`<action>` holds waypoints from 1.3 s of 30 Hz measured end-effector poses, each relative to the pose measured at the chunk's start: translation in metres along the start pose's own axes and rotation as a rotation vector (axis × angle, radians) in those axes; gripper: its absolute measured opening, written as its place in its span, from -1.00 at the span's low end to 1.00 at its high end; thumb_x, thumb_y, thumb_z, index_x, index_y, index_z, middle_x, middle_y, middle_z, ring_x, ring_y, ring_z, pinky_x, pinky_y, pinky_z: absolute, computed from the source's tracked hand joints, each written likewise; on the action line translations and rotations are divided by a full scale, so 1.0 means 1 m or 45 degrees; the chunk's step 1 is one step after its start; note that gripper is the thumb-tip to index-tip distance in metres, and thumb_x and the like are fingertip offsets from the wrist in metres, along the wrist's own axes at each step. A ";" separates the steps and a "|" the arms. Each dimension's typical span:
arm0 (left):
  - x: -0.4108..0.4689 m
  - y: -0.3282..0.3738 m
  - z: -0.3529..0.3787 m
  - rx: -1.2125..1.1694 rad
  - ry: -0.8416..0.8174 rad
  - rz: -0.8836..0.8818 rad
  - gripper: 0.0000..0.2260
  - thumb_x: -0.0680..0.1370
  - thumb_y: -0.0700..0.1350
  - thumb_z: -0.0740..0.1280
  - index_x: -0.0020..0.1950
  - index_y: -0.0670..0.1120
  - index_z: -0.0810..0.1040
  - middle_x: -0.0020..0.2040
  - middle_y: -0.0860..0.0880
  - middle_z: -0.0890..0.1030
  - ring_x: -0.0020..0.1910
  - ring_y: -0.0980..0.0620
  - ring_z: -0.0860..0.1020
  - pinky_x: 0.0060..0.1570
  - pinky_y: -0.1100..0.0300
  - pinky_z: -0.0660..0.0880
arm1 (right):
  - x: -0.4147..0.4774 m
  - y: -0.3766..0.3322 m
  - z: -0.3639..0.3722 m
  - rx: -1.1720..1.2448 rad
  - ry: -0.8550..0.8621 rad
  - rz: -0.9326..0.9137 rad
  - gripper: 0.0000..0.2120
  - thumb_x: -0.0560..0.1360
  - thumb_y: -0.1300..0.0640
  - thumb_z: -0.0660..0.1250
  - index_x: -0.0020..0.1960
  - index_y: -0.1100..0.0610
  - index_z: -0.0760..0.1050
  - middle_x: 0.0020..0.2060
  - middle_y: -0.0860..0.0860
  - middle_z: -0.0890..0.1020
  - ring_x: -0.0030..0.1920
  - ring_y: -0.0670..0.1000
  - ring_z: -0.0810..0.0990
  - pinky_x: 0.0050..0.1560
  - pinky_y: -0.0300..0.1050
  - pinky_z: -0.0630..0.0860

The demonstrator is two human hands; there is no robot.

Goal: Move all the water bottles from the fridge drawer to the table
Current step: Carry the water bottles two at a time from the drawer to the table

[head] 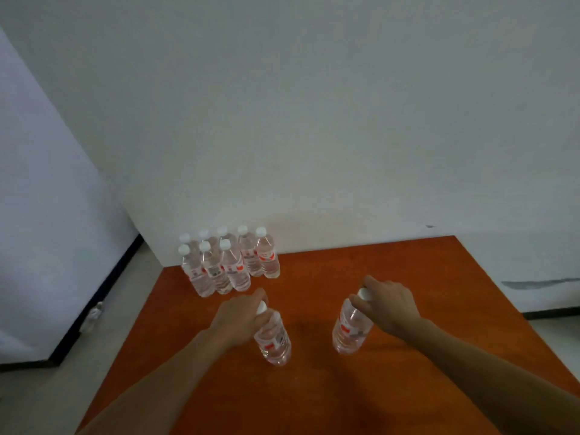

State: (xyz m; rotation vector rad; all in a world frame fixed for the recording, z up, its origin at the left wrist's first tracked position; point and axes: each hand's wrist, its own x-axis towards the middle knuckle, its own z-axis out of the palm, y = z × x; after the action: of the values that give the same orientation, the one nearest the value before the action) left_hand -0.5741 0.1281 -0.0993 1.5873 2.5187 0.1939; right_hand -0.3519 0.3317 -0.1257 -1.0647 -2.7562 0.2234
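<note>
Orange-brown table (408, 277) set against a pale wall (314, 120), grey floor (31, 403) off to the left. Holds one bottle in each hand: left hand (238, 318) curled over the white cap of the left bottle (273, 337), right hand (390, 304) gripping the cap of the right bottle (351, 329). Both near the table's middle, well apart, long axes near upright, caps up, bases down toward the wood. Left one's top tilted leftward, right one's rightward. Cannot tell whether either base touches the tabletop.

At the far left corner, a cluster of bottles (230, 265) standing upright, caps up, packed close. Eight caps countable, rear bodies mostly hidden behind the front three. Labels red and white, print too blurred to read. Held bottles' necks hidden under the hands. Forearms cut off by the lower edge. Beside a white panel (47, 215) on the left, a small pale object (94, 315) on the floor, too blurred to identify.
</note>
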 end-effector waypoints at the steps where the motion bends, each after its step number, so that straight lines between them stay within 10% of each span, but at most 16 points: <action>1: 0.016 -0.014 -0.006 0.000 0.019 0.010 -0.76 0.59 0.15 0.18 0.12 0.03 0.41 -0.01 0.03 0.60 -0.12 0.07 0.54 -0.23 0.23 0.42 | 0.013 -0.007 0.002 0.024 0.021 0.023 -0.65 0.55 -0.28 0.12 0.02 -0.01 0.41 -0.32 -0.13 0.50 -0.41 -0.17 0.44 -0.44 -0.35 0.32; 8: 0.107 -0.073 -0.014 0.053 0.014 0.041 -0.64 0.61 0.11 0.17 0.35 0.00 0.34 0.20 -0.04 0.60 0.07 -0.02 0.60 -0.02 0.13 0.52 | 0.093 -0.037 0.021 0.095 0.011 0.077 -0.63 0.57 -0.23 0.15 0.05 0.06 0.46 -0.28 -0.10 0.53 -0.41 -0.16 0.45 -0.45 -0.32 0.30; 20: 0.234 -0.135 -0.003 0.128 0.039 0.002 -0.77 0.60 0.10 0.19 0.16 0.00 0.41 0.00 -0.01 0.63 -0.13 0.00 0.59 -0.22 0.13 0.46 | 0.265 -0.079 0.080 0.118 -0.032 0.024 -0.56 0.56 -0.26 0.16 0.19 0.08 0.44 -0.06 0.02 0.66 -0.19 -0.01 0.61 -0.26 -0.19 0.47; 39: 0.249 -0.198 0.003 -0.096 0.050 0.245 -0.68 0.60 0.06 0.20 0.31 -0.02 0.42 0.25 -0.02 0.54 0.09 -0.03 0.57 0.06 0.05 0.52 | 0.326 -0.147 0.126 0.207 -0.222 0.287 -0.55 0.60 -0.21 0.07 0.24 0.14 0.36 -0.05 0.07 0.59 -0.22 0.01 0.56 -0.18 -0.10 0.54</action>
State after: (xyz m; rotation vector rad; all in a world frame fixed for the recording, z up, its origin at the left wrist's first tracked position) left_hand -0.8536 0.2680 -0.1562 1.8111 2.3545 0.3416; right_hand -0.7125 0.4356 -0.1825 -1.3676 -2.7024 0.5872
